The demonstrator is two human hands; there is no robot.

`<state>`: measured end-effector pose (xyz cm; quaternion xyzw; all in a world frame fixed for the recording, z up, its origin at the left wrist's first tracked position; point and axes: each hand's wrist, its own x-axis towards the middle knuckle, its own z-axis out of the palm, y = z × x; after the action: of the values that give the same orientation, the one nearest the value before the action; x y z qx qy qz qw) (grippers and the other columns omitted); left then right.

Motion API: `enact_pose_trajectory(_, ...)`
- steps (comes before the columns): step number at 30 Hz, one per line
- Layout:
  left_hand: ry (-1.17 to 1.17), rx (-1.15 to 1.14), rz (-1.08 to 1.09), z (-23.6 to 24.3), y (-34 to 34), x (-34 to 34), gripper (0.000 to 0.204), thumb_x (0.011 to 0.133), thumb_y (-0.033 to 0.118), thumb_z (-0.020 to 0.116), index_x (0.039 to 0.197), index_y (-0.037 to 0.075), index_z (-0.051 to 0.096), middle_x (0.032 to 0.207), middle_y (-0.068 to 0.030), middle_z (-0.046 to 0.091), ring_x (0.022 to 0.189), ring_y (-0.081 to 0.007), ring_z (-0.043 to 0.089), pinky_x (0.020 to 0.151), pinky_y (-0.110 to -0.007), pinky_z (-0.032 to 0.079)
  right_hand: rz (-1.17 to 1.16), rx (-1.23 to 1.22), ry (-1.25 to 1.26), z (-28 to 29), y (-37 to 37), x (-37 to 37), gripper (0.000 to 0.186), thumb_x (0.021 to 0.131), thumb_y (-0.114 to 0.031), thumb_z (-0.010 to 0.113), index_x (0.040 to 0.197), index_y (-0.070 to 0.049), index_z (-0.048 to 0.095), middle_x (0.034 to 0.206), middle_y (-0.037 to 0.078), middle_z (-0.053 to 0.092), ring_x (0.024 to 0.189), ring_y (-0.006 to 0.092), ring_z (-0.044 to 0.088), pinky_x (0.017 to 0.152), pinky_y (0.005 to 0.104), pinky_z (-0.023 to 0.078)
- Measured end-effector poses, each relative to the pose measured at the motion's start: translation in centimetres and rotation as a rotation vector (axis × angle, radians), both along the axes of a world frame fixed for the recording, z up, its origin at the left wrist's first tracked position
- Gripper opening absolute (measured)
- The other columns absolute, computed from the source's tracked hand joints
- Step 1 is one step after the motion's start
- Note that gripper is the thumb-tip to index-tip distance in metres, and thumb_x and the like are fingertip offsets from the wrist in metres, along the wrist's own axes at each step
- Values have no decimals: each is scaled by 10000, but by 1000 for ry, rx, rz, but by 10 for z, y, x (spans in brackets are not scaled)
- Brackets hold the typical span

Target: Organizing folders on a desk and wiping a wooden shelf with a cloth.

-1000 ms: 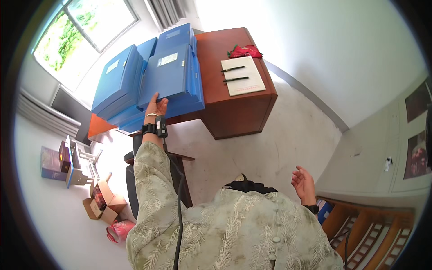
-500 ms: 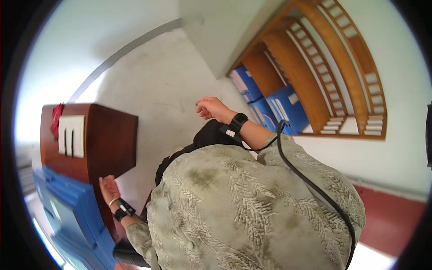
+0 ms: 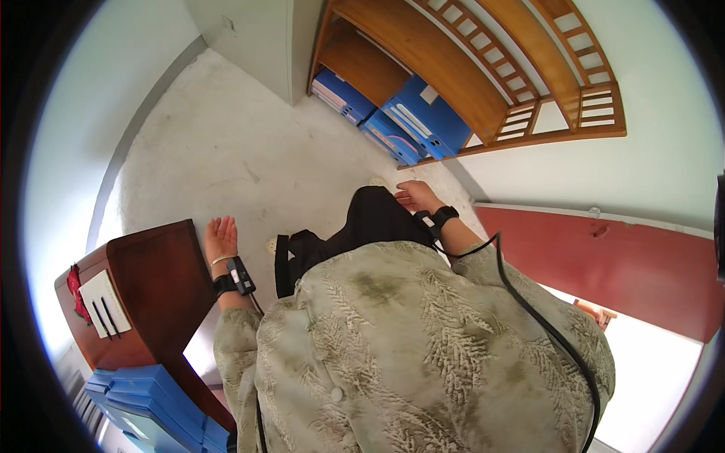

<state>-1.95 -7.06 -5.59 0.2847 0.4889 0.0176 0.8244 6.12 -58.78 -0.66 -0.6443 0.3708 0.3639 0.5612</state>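
Note:
My left hand (image 3: 221,238) hangs over the floor with its fingers stretched out and nothing in it. It is nearest to the dark wooden desk (image 3: 162,279), just to its right. My right hand (image 3: 420,196) is by my thigh in black trousers (image 3: 370,215), fingers loosely extended and no object visible in it. Its fingertips partly overlap the trousers' outline. Black straps with small boxes circle both wrists. On the desk lie a notebook (image 3: 97,294) with two dark pens (image 3: 111,317) and a red cloth-like item (image 3: 75,291).
Blue file boxes (image 3: 155,400) are stacked at the desk's near end. A wooden shelf rack (image 3: 423,57) with several blue binders (image 3: 427,113) stands against the right wall. A pale cabinet (image 3: 260,45) is at the back. A red panel (image 3: 604,253) lines the right side.
My body has turned, so the shelf rack shifts left and the red panel comes into fuller view. My left hand has moved forward past the desk's corner; my right hand has lowered beside my thigh.

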Motion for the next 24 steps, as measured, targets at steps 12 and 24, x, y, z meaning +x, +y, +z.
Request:
enact_pose_trajectory(12,163,-127,51,-69,-284,14,479,909,299,564,1251,-22,464,1201,-171,584,1038,-296,615,799,-356,549,471,-296,-224,-56,-166,122,280,820,-269,579,963,-45,666,831,90,674,751,214,664,682,358,532)
enact_pose_trajectory(24,-8,-251,-503,-93,-507,86,476,919,326,559,1346,138,460,1308,-60,507,1178,-209,498,964,-434,428,675,-714,-656,-115,-204,164,492,827,-283,570,1250,-36,522,1295,237,522,1213,390,473,1035,450,347)
